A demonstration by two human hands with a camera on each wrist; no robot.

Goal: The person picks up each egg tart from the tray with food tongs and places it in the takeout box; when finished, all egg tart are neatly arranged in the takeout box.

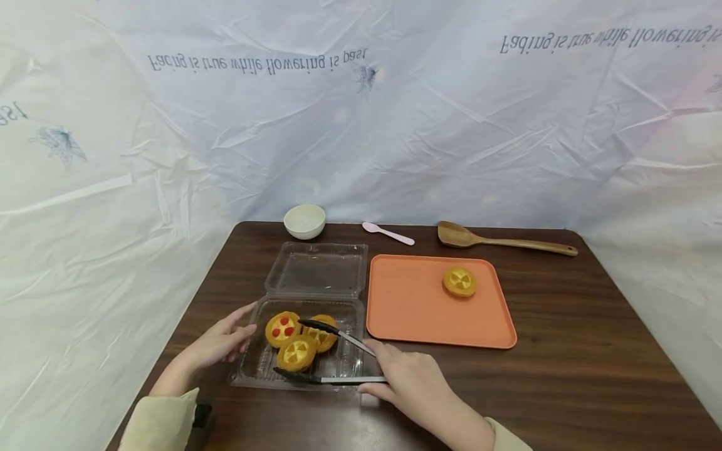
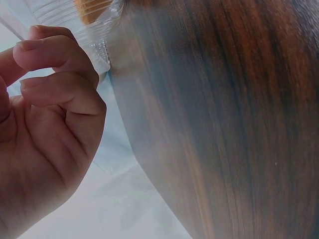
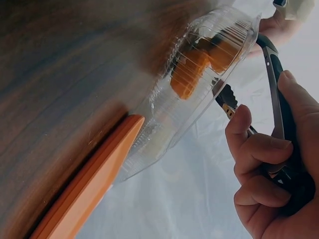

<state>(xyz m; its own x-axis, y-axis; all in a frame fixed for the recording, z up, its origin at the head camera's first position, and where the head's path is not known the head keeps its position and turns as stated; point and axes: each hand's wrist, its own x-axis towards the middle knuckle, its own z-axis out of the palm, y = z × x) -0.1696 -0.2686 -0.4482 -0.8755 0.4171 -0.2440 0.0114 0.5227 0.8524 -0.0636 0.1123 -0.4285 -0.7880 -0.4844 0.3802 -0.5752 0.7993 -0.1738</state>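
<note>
My right hand (image 1: 414, 382) grips a pair of tongs (image 1: 352, 379) with black tips and metal arms. The tongs' arms are spread over a clear plastic container (image 1: 351, 326), one tip at the far yellow-topped tart (image 1: 327, 341), the other by the near yellow-topped tart (image 1: 296, 354). Beside these two sits a tart with red pieces (image 1: 282, 328). At the container's left edge is my left hand (image 1: 220, 341), fingers loosely bent; in the left wrist view this hand (image 2: 55, 114) holds nothing visible. The right wrist view shows the tongs (image 3: 276, 99) in the right hand (image 3: 269, 184).
An orange tray (image 1: 417, 313) carries one yellow-topped tart (image 1: 459, 282), right of the container. The container's clear lid (image 1: 316, 269) lies folded back. Along the far table edge are a white bowl (image 1: 305, 223), a pink spoon (image 1: 389, 233) and a wooden spatula (image 1: 496, 240).
</note>
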